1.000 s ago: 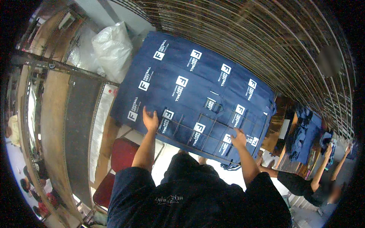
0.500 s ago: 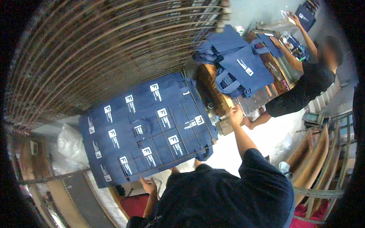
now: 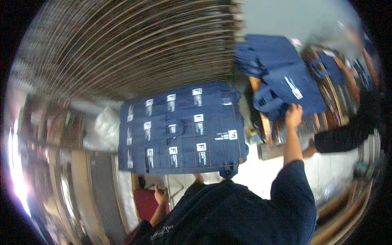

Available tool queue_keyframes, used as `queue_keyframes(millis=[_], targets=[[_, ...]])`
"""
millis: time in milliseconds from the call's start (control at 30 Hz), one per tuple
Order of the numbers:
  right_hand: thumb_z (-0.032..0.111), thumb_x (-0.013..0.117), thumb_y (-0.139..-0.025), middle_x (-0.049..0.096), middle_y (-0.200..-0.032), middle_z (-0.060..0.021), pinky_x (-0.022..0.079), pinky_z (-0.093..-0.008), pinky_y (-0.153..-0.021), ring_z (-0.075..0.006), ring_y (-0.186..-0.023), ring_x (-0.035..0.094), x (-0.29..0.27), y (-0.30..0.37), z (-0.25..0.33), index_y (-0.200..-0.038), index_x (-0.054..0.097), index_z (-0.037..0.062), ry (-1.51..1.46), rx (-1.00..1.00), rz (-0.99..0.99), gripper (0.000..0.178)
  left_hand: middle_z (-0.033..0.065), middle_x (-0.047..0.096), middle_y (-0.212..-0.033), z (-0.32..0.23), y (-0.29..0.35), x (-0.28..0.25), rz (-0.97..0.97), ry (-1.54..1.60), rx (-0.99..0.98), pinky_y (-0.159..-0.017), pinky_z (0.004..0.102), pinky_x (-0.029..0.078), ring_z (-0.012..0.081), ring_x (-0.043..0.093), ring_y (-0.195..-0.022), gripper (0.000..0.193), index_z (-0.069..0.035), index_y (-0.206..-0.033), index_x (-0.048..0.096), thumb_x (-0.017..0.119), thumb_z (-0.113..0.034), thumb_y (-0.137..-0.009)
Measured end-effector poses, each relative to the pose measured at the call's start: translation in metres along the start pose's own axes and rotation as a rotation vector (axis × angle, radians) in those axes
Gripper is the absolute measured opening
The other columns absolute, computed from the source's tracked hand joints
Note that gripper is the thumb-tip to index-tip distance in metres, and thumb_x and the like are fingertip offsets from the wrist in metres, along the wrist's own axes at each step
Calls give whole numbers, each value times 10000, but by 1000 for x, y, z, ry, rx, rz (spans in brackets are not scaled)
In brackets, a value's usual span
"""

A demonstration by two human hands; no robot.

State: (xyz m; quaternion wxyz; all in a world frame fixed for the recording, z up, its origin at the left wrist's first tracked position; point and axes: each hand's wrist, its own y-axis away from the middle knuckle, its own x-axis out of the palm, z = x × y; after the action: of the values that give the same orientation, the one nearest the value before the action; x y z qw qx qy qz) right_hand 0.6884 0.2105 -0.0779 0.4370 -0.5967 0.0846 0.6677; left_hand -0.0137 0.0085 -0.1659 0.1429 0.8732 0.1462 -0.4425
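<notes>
While everything at the far left smears into blur, we pick up a dark grey panel (image 3: 104, 188) flanked by pale boards, and just beyond its far end a crumpled white plastic bag (image 3: 108, 125). Across the top, rows of brown metal bars (image 3: 155, 53) fan out in long curves. Lower down sits a red seat (image 3: 148, 202), and here's the left hand (image 3: 161, 195), right by it in this view: nothing in its grasp, thumb and fingers loosely parted, just short of the cloth's near edge. Into the middle now, and it's a big spread of navy cloth (image 3: 183, 139), lying broad and flat, white prints in rows, thin brown bars showing across its near right part. Then a strip of white floor (image 3: 257, 175), and the wooden edge of a desk (image 3: 267, 129), loaded up with a heap of navy bags (image 3: 281, 65), handles looped at the near left side. And there's the right hand (image 3: 294, 116), out at full stretch, fingers at the near edge of the top bag; whether they grip it, I cannot tell. Far right, a co-worker (image 3: 347, 126) in dark clothes, blurred, one arm over another navy piece (image 3: 332, 70).
</notes>
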Motion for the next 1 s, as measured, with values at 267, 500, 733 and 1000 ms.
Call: queue_keyframes(millis=[267,500,733,1000], targets=[[39,492,-841,578,-950,-128,448,-332,-757,-245,-884,550,-121,-56,44,-1030,526,-7,-569,-465,-569,198,99,614,-772,-115,-8,54,276,323,66,-642,312,463,195,584,-699,476,-59,-1107,537,683,-285,-714],[129,541,-837,557,-1008,-97,454,-299,-706,-226,-835,549,-232,-54,99,-1085,500,24,-1124,-600,-303,272,146,455,-1203,-284,7,102,1159,681,-149,-863,454,398,296,479,-1056,804,-112,-1297,328,320,-708,-757],[223,558,-809,536,-1060,-104,451,-362,-719,-244,-892,533,-307,7,162,-1110,484,31,-1384,-794,31,364,151,403,-1272,-377,29,40,1930,1676,-265,-823,440,449,289,470,-1097,904,-140,-1305,339,297,-792,-680],[331,577,-778,513,-1120,-111,448,-434,-734,-264,-957,515,-274,52,133,-1139,466,39,-1886,-403,590,477,88,533,-1137,-383,-13,-23,1094,1797,-94,-752,394,501,231,559,-978,529,-110,-1232,392,371,-494,-869]])
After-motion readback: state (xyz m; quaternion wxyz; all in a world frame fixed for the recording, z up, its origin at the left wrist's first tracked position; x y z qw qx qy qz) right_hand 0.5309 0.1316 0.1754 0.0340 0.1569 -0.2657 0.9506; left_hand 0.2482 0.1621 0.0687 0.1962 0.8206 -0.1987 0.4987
